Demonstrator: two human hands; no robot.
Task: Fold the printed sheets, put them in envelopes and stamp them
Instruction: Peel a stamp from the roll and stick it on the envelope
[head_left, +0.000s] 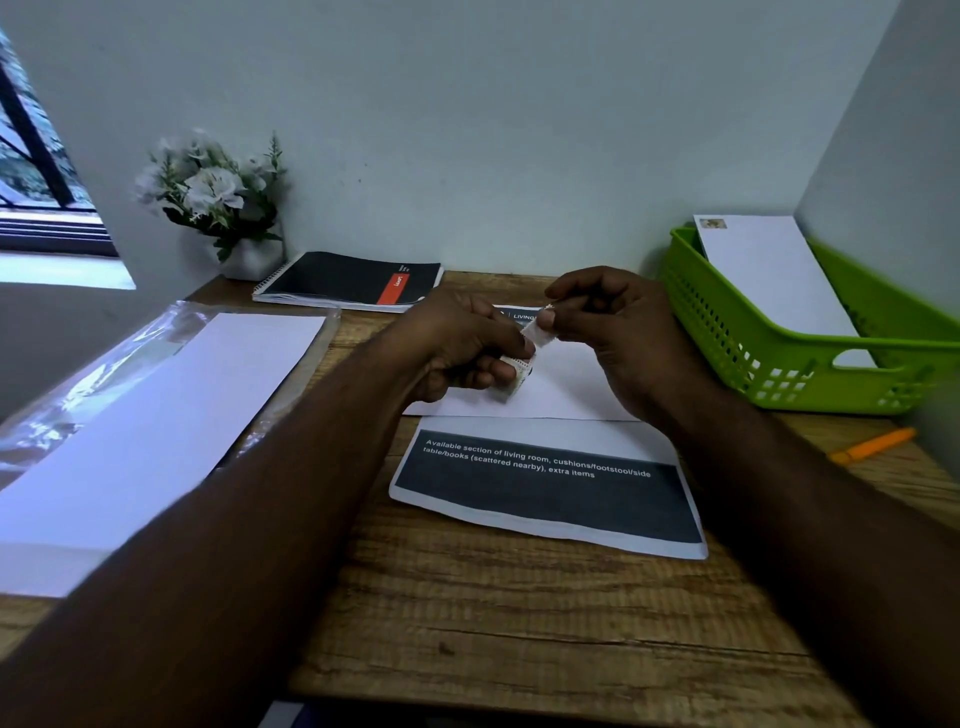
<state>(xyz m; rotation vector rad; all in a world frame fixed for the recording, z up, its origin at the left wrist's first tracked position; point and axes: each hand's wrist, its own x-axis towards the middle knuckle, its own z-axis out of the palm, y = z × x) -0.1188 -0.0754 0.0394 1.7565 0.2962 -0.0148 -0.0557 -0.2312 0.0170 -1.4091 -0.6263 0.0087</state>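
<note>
My left hand (457, 348) holds a small strip of stamps (518, 371) between thumb and fingers above a white envelope (561, 389). My right hand (618, 332) pinches the upper end of the strip, a small white piece (543, 330). The envelope lies on a printed sheet (545, 493) with a dark band of white text, at the middle of the wooden desk (519, 623). A stack of blank envelopes (171, 415) lies in a clear plastic wrapper at the left. One stamped envelope (769, 280) leans inside the green basket (769, 364).
The green basket stands at the right by the wall. An orange pen (872, 446) lies in front of it. A black spiral notebook (353, 283) and a white flower pot (223, 208) sit at the back left. A window is at the far left.
</note>
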